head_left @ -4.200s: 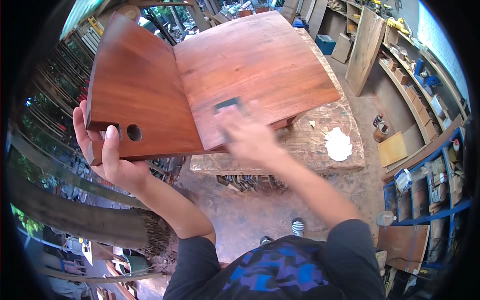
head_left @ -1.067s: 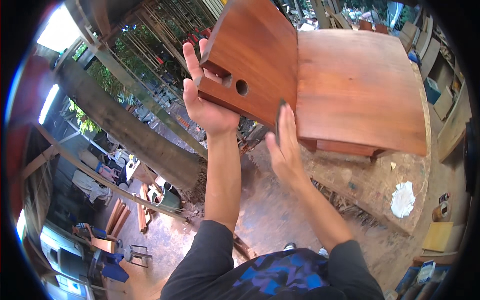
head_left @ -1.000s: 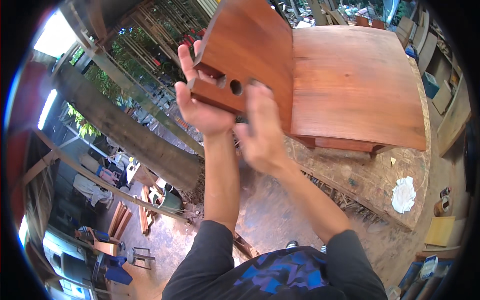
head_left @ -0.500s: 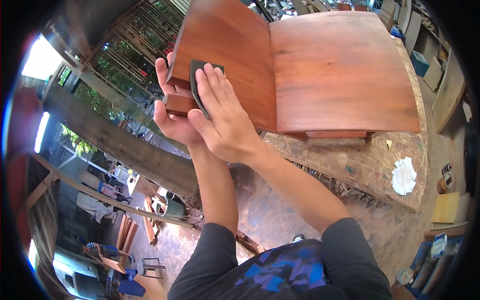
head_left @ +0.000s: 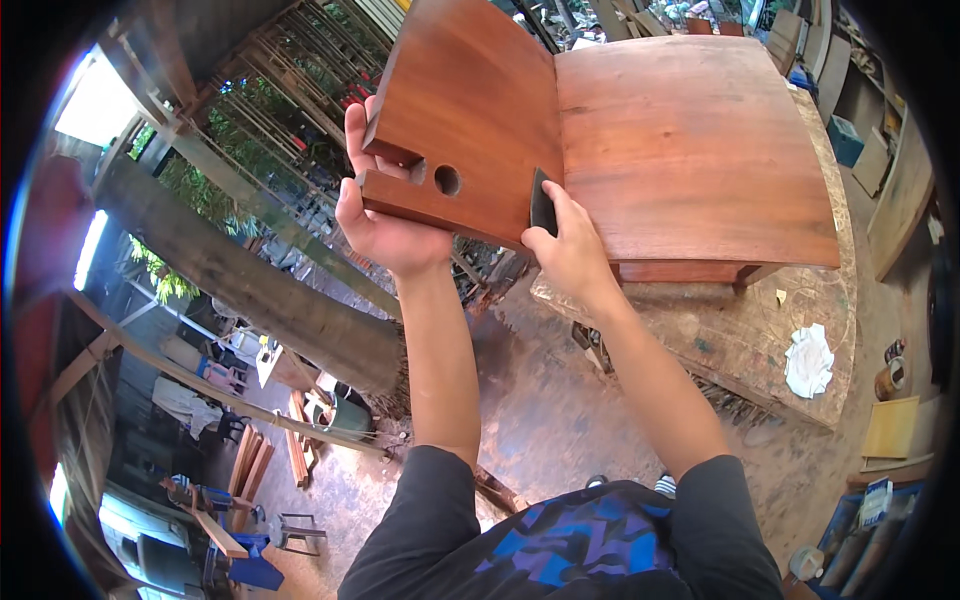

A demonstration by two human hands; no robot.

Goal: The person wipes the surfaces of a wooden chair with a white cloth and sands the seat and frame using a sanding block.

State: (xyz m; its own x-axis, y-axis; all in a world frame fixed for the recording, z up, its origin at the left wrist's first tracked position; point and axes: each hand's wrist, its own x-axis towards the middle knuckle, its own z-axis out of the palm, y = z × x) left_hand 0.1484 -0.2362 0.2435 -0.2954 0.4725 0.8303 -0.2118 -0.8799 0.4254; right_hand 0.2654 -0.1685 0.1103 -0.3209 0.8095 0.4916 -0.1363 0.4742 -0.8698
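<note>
A reddish-brown wooden panel (head_left: 480, 90) is raised at an angle, with a notch in its left edge and a round hole beside the notch. My left hand (head_left: 400, 240) supports it from beneath at the notched end, some fingertips showing past the edge. At the panel's lower right corner, my right hand (head_left: 578, 250) grips a dark sheet of sandpaper (head_left: 542, 205) against the wood, near the seam with a second, wide panel (head_left: 690, 150). That panel rests on the workbench, its outer edges gently curved.
The workbench (head_left: 690, 325) has a worn top and carries a crumpled white cloth (head_left: 808, 362) at its right. A thick horizontal log (head_left: 250, 280) runs along the left. Wood strips (head_left: 250, 465) and a small stool (head_left: 297, 532) stand on the floor. Boards lean at the far right.
My right hand has slid the sandpaper from the notched end rightward to the seam, uncovering the notch and the round hole. My left hand still supports the panel, slightly shifted in view.
</note>
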